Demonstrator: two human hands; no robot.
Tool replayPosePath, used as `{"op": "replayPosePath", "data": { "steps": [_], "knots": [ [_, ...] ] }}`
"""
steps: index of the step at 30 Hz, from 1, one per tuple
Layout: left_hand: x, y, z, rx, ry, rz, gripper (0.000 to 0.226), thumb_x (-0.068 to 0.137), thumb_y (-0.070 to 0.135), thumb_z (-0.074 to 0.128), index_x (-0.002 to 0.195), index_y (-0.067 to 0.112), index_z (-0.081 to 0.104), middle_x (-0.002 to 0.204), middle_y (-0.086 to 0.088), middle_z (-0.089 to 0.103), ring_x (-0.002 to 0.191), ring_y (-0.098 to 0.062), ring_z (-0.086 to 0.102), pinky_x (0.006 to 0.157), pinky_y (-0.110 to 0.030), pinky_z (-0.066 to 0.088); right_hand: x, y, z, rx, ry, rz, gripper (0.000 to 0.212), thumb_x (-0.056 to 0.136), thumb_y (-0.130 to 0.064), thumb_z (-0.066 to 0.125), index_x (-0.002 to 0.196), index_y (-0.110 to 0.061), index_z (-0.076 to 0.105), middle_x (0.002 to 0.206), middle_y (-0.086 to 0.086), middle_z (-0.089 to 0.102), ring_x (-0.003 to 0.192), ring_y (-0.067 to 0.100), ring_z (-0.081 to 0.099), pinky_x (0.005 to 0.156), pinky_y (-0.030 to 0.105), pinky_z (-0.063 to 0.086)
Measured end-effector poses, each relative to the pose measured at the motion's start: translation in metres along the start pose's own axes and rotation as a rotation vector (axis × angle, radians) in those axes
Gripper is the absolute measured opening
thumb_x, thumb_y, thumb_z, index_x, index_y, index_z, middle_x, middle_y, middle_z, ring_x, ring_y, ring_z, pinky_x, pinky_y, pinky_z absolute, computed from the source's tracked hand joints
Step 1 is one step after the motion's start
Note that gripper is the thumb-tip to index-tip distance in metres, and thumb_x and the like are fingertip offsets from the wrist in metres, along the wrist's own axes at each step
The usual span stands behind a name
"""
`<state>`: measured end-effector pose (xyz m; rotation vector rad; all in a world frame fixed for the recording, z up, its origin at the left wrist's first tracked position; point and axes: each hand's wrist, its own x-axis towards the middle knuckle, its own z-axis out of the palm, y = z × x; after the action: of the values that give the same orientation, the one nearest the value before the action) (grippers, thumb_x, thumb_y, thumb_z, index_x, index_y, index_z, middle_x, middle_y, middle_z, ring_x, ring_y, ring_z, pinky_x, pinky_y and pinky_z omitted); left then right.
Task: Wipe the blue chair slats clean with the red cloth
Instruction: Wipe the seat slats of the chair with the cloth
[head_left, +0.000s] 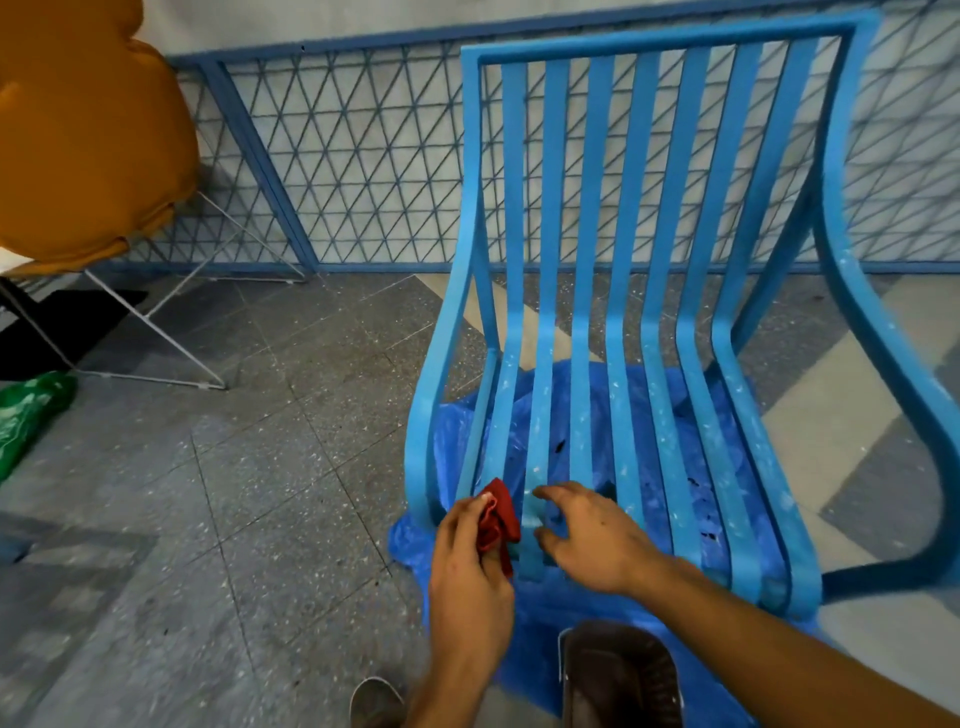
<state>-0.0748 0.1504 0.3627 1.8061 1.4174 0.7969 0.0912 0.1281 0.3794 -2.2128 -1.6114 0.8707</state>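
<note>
Lower centre, left grip (467, 571) pinches the soft, light cloth (501, 512), bunched, likely suiting the stiff slats (592, 208); right grip (592, 540) released.

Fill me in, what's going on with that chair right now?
A person is cleaning the blue chair. The left hand grips the bunched red cloth at the front end of a left-side slat. The right hand, fingers spread, reaches over the neighbouring slat. White specks show on most slats.
</note>
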Motion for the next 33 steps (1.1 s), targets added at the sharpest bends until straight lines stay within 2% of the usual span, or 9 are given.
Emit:
{"op": "replayPosePath", "data": {
  "steps": [3, 5, 9, 14, 17, 21, 25, 30, 33],
  "knots": [
    [0.029, -0.001, 0.021, 0.024, 0.009, 0.011, 0.056, 0.087, -0.006, 0.056, 0.136, 0.02, 0.057, 0.14, -0.001, 0.05, 0.128, -0.02, 0.051, 0.11, -0.029, 0.039, 0.021, 0.008, -0.01, -0.131, 0.017, 0.007, 0.059, 0.093, -0.036, 0.054, 0.148, -0.019, 0.045, 0.152, 0.002, 0.047, 0.137, 0.025, 0.046, 0.114, 0.034, 0.036],
    [0.052, 0.0, 0.034, 0.067, -0.011, -0.002, 0.053, 0.091, -0.003, 0.054, 0.139, 0.021, 0.055, 0.146, -0.004, 0.042, 0.133, -0.023, 0.046, 0.113, -0.037, 0.039, 0.036, 0.013, -0.018, -0.182, 0.008, 0.015, 0.058, 0.094, -0.033, 0.052, 0.149, -0.017, 0.044, 0.153, 0.004, 0.046, 0.138, 0.025, 0.044, 0.115, 0.035, 0.034],
    [0.098, 0.005, 0.057, 0.139, -0.035, 0.028, 0.056, 0.091, -0.004, 0.052, 0.141, 0.022, 0.051, 0.15, -0.005, 0.033, 0.138, -0.026, 0.04, 0.113, -0.04, 0.038, 0.06, 0.019, -0.03, -0.272, -0.025, -0.002, 0.058, 0.094, -0.029, 0.05, 0.15, -0.02, 0.04, 0.157, 0.002, 0.041, 0.143, 0.024, 0.038, 0.118, 0.037, 0.027],
    [0.141, 0.005, 0.073, 0.342, -0.128, 0.004, 0.059, 0.083, -0.004, 0.056, 0.137, 0.02, 0.055, 0.143, -0.008, 0.046, 0.131, -0.032, 0.043, 0.107, -0.04, 0.042, 0.076, 0.017, -0.031, -0.323, -0.118, -0.013, 0.052, 0.09, -0.02, 0.052, 0.142, -0.021, 0.049, 0.148, 0.001, 0.05, 0.139, 0.023, 0.041, 0.116, 0.042, 0.028],
    [0.132, 0.0, 0.075, 0.519, -0.2, 0.046, 0.055, 0.082, 0.001, 0.058, 0.134, 0.021, 0.055, 0.138, -0.007, 0.048, 0.127, -0.032, 0.038, 0.107, -0.039, 0.04, 0.082, 0.021, -0.03, -0.226, -0.116, 0.024, 0.047, 0.088, -0.016, 0.052, 0.135, -0.021, 0.055, 0.138, 0.005, 0.059, 0.13, 0.026, 0.051, 0.112, 0.041, 0.035],
    [0.107, -0.001, 0.059, 0.582, -0.229, 0.038, 0.056, 0.084, 0.004, 0.058, 0.136, 0.023, 0.053, 0.14, -0.005, 0.046, 0.127, -0.032, 0.037, 0.108, -0.038, 0.038, 0.083, 0.029, -0.033, -0.142, -0.07, 0.037, 0.057, 0.092, -0.017, 0.051, 0.148, -0.025, 0.045, 0.15, 0.004, 0.051, 0.137, 0.026, 0.047, 0.117, 0.04, 0.033],
    [0.072, 0.003, 0.034, 0.701, -0.335, 0.024, 0.056, 0.087, 0.011, 0.059, 0.139, 0.026, 0.047, 0.141, -0.003, 0.042, 0.129, -0.032, 0.036, 0.11, -0.038, 0.034, 0.075, 0.029, -0.032, -0.051, -0.06, 0.031, 0.055, 0.095, -0.014, 0.049, 0.148, -0.026, 0.045, 0.151, 0.002, 0.05, 0.138, 0.026, 0.047, 0.117, 0.039, 0.034],
    [0.075, 0.002, 0.027, 0.549, -0.254, -0.01, 0.058, 0.084, 0.006, 0.061, 0.137, 0.028, 0.051, 0.142, -0.002, 0.045, 0.13, -0.03, 0.041, 0.107, -0.041, 0.04, 0.061, 0.022, -0.024, 0.152, -0.025, 0.014, 0.047, 0.1, -0.017, 0.049, 0.146, -0.023, 0.048, 0.151, -0.003, 0.05, 0.135, 0.02, 0.05, 0.113, 0.034, 0.04],
    [0.084, 0.001, 0.037, 0.49, -0.227, 0.029, 0.067, 0.08, -0.003, 0.059, 0.139, 0.027, 0.049, 0.145, -0.002, 0.042, 0.134, -0.028, 0.037, 0.109, -0.039, 0.04, 0.053, 0.018, -0.017, 0.262, 0.022, 0.042, 0.044, 0.1, -0.018, 0.05, 0.143, -0.025, 0.052, 0.146, -0.006, 0.054, 0.112, 0.018, 0.066, 0.095, 0.03, 0.052]
  ]
}}
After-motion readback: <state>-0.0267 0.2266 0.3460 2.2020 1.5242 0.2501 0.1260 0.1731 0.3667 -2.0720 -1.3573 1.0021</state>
